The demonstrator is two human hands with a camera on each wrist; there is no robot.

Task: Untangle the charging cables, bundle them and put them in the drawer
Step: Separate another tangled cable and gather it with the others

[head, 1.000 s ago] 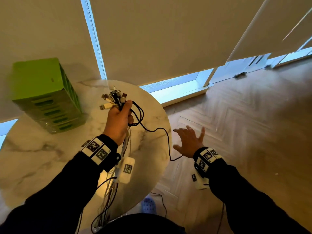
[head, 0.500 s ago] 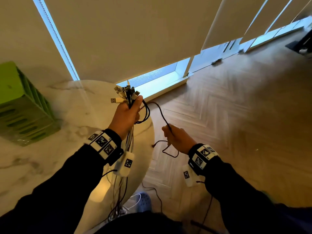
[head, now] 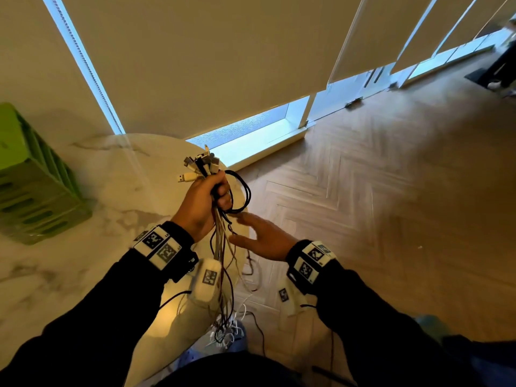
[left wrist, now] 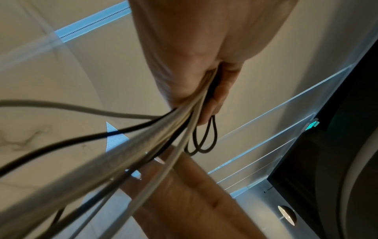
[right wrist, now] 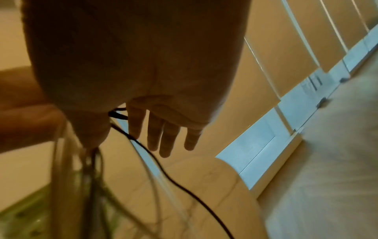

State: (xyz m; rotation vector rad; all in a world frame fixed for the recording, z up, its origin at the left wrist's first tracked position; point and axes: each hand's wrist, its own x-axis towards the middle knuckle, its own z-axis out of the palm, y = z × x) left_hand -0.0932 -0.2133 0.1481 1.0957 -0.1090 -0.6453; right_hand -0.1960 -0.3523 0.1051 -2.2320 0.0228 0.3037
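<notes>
Fingers [right wrist: 163,137] of right hand [head: 262,238] spread, holding nothing, just beside hanging charging cables [head: 223,247]. Marble table [head: 83,247] below; green drawer unit [head: 33,191] at left. Left hand [head: 201,202] grips cables, plugs above fist.

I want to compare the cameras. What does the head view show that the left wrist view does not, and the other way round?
Only the head view shows the plug ends fanned above the left hand, the green drawer unit on the marble table, and the cables trailing to the floor. Only the left wrist view shows the strands leaving the grip from below. Both show the left hand gripping the cables, a black loop beside it, and the open right hand nearby.
</notes>
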